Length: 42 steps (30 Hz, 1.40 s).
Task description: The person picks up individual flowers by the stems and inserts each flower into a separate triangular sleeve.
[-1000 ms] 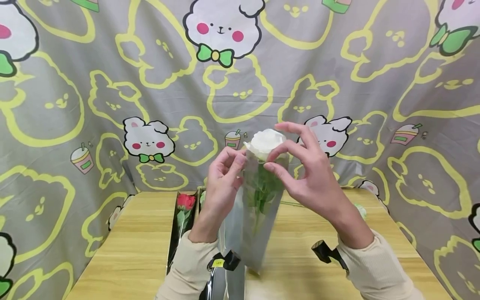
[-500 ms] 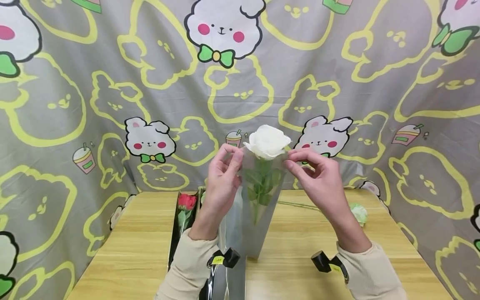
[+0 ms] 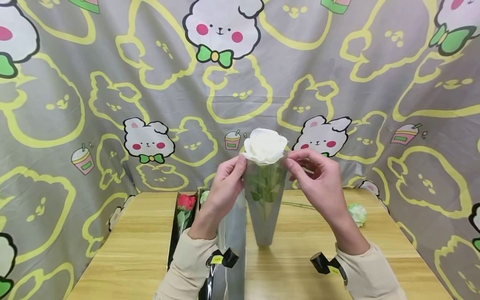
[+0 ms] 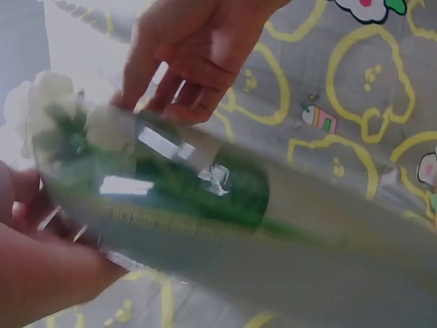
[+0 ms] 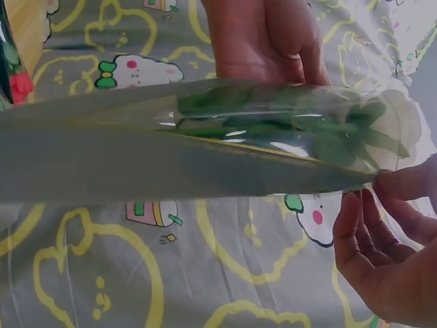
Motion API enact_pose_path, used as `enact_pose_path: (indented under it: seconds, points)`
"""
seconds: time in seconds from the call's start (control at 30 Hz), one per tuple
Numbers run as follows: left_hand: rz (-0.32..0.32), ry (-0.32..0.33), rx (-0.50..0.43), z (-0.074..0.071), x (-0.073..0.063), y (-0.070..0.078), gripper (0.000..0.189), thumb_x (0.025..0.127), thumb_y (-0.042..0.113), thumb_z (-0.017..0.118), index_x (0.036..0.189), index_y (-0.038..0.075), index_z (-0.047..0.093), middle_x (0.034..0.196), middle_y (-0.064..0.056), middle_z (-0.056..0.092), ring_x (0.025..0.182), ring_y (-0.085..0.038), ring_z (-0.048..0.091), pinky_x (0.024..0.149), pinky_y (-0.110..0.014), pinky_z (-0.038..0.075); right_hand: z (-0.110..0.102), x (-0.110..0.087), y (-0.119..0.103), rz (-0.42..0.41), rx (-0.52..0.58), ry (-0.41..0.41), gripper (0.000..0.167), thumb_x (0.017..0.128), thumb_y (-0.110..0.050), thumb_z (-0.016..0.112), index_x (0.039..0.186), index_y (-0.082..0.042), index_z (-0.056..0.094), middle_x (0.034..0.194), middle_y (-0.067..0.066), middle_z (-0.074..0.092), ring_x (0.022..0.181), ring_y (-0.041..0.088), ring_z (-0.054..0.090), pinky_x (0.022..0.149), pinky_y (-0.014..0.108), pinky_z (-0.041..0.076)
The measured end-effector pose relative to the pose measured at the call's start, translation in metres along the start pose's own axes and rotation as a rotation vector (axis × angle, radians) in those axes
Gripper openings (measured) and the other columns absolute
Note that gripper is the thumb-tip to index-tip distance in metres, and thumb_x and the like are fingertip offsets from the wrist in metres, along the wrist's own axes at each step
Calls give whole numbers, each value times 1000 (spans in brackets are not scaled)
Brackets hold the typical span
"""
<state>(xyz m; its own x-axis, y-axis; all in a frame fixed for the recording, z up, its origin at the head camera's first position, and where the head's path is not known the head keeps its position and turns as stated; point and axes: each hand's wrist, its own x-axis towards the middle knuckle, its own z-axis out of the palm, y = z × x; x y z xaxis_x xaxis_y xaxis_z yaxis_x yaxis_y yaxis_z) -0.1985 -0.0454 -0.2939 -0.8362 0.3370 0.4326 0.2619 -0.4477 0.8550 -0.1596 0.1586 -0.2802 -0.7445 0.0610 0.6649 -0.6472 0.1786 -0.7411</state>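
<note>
A white rose with green leaves stands inside a tapered, see-through flower sleeve, its bloom rising above the top edge. My left hand pinches the sleeve's upper left edge between thumb and fingers. On the opposite side, my right hand pinches the upper right edge. The sleeve hangs nearly upright, narrow end down, over the table. In the right wrist view the clear front and greyish side of the sleeve show, with the leaves inside. The left wrist view is blurred, with the sleeve running across it.
On the wooden table, a red rose lies in a dark box at the left. Greyish wrapping sleeves lie beside it, partly behind my left arm. A pale green flower lies at the right. A patterned curtain hangs behind.
My right hand has gone from beside the bloom to the sleeve's right edge, where it now pinches. The sleeve has turned more upright, and its lower end has risen.
</note>
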Motion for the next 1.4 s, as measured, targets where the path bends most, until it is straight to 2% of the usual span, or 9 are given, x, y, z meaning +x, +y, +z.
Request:
enact_pose_path:
  seconds: [0.17, 0.27, 0.43, 0.57, 0.87, 1.07, 1.23, 1.33, 1.4]
  points:
    - [59, 127, 65, 5, 0, 1, 26, 109, 8, 46, 102, 0, 69, 91, -3, 62, 78, -10, 55, 65, -20, 47, -1, 0, 0, 10, -21, 2, 5, 93, 6, 70, 97, 3, 72, 88, 0, 69, 71, 19, 68, 64, 27, 59]
    - [26, 125, 18, 3, 0, 0, 29, 111, 20, 47, 101, 8, 71, 91, -2, 66, 80, -10, 59, 63, -20, 47, -2, 0, 1, 12, -23, 9, 4, 93, 5, 71, 97, 4, 72, 89, 4, 70, 70, 21, 69, 62, 29, 60]
    - [-72, -133, -75, -13, -10, -14, 80, 98, 62, 50, 145, -3, 49, 127, -2, 62, 119, -14, 58, 92, -35, 53, -2, 1, 0, 36, -39, 28, 4, 93, -1, 74, 95, 2, 73, 88, 8, 70, 73, 21, 70, 63, 33, 60]
    - [-106, -263, -72, -18, -18, -22, 104, 93, 65, 54, 161, -4, 15, 148, -5, 45, 140, -17, 41, 113, -41, 39, -1, 2, -2, 52, -52, 33, 5, 93, -4, 75, 94, 1, 73, 87, 9, 69, 73, 21, 70, 61, 33, 60]
    - [-94, -176, 0, -10, -13, -23, 72, 108, 42, 44, 159, -3, 22, 166, -11, 18, 155, -20, 6, 125, -43, 1, -3, -4, 7, 46, -39, -6, 6, 95, -5, 73, 100, -1, 73, 91, 8, 70, 76, 19, 70, 66, 29, 59]
    - [-70, -151, -4, -8, -11, -22, 75, 106, 40, 47, 161, -1, 17, 167, -10, 16, 154, -16, 7, 124, -38, 3, -5, -9, 14, 23, -58, -16, 5, 95, -4, 73, 99, -1, 73, 91, 8, 70, 77, 19, 69, 69, 26, 58]
    - [-34, -114, -100, -11, -13, -18, 53, 104, 38, 55, 147, 12, 38, 133, -4, 53, 123, -14, 50, 102, -30, 44, -4, -8, 12, 15, -36, 44, 6, 95, -4, 73, 96, 1, 73, 87, 9, 70, 71, 17, 68, 65, 26, 58]
    - [2, -58, -108, -10, -13, -15, 10, 109, 22, 50, 117, 15, 49, 96, 1, 54, 92, -13, 53, 78, -27, 47, -2, -8, 12, 14, -24, 79, 6, 95, -4, 73, 96, 2, 73, 86, 9, 70, 71, 16, 68, 65, 26, 58]
    - [26, -14, -82, -8, -11, -13, 9, 110, 10, 47, 106, 16, 52, 91, 2, 53, 88, -12, 52, 73, -26, 45, 0, -8, 12, 7, -19, 74, 7, 95, -3, 73, 96, 3, 73, 89, 10, 70, 75, 16, 69, 66, 26, 59]
